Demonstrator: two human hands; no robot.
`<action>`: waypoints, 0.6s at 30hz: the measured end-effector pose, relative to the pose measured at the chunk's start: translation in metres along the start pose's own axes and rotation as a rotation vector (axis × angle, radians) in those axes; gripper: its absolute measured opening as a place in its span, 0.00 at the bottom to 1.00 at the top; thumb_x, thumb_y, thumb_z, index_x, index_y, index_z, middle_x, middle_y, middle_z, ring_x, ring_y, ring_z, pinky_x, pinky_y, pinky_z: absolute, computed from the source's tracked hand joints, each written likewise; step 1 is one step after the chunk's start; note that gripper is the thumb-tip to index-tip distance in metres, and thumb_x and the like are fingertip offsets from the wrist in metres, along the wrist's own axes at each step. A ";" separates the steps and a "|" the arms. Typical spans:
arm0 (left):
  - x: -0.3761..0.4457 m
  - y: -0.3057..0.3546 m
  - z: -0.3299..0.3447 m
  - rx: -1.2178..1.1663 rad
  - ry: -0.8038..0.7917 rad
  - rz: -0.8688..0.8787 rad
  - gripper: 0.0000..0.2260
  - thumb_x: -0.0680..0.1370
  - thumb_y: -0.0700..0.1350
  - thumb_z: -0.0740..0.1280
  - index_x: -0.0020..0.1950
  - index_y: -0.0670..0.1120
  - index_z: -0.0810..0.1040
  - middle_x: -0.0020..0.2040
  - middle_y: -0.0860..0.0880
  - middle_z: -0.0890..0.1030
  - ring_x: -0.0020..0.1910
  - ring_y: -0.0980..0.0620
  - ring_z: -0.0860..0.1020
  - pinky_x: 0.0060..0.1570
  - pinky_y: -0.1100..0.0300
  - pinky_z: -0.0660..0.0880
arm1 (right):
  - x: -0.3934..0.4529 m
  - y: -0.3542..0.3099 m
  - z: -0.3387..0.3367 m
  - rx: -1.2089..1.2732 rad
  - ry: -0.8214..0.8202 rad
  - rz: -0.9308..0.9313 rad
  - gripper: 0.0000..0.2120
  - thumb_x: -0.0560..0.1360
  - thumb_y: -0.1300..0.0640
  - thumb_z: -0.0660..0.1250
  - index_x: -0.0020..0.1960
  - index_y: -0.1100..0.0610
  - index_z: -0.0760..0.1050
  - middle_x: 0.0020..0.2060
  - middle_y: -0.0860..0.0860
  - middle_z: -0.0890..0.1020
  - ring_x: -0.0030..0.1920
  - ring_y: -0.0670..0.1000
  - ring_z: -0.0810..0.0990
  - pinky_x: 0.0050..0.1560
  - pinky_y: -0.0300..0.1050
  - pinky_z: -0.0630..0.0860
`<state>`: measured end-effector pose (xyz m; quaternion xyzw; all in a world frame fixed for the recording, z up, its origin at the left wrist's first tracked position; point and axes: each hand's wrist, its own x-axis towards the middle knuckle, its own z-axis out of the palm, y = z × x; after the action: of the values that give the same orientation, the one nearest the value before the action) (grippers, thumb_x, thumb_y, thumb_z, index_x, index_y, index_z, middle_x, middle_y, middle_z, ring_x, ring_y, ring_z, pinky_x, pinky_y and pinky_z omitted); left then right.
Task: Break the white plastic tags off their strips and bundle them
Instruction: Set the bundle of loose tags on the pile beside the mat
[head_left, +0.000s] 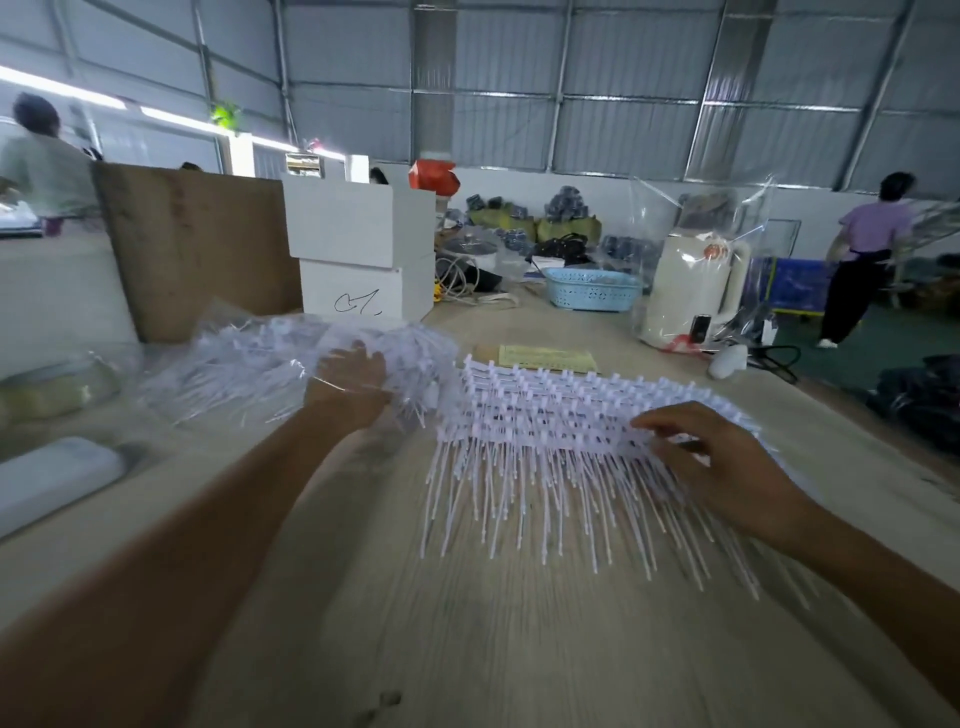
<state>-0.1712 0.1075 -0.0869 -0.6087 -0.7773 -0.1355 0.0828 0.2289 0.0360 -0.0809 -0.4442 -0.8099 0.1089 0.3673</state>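
On the table, the tag strips lie right of the bagged tags. Behind them stand boxes, with a basket and kettle to the right.

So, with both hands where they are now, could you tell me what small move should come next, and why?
Probably lift one strip off the loose stack of tag strips with the right hand, whose fingers already rest on its end. The left hand is at the clear bag of tags, and no tags look broken off yet.
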 end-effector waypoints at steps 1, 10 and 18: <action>-0.006 -0.002 -0.003 -0.081 0.016 0.041 0.18 0.80 0.51 0.67 0.69 0.47 0.74 0.66 0.46 0.76 0.66 0.45 0.73 0.63 0.55 0.69 | -0.004 0.004 -0.006 -0.007 0.034 -0.002 0.11 0.80 0.62 0.66 0.56 0.50 0.81 0.54 0.46 0.80 0.55 0.47 0.79 0.59 0.48 0.75; -0.084 -0.003 -0.041 -0.210 -0.107 0.455 0.19 0.76 0.27 0.62 0.66 0.37 0.78 0.63 0.41 0.79 0.65 0.43 0.75 0.60 0.60 0.70 | -0.018 0.049 -0.025 -0.402 0.074 -0.022 0.08 0.79 0.65 0.67 0.55 0.61 0.84 0.53 0.57 0.84 0.54 0.60 0.81 0.56 0.51 0.74; -0.130 0.082 -0.093 -0.021 0.724 0.873 0.10 0.66 0.30 0.60 0.34 0.42 0.78 0.34 0.47 0.78 0.34 0.45 0.74 0.32 0.55 0.71 | -0.008 0.080 -0.050 -0.115 0.019 0.563 0.23 0.84 0.46 0.58 0.70 0.62 0.72 0.67 0.64 0.76 0.59 0.62 0.78 0.58 0.51 0.72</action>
<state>-0.0632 -0.0230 -0.0278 -0.7892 -0.3740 -0.2964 0.3866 0.3176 0.0683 -0.0899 -0.6726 -0.6561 0.1561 0.3045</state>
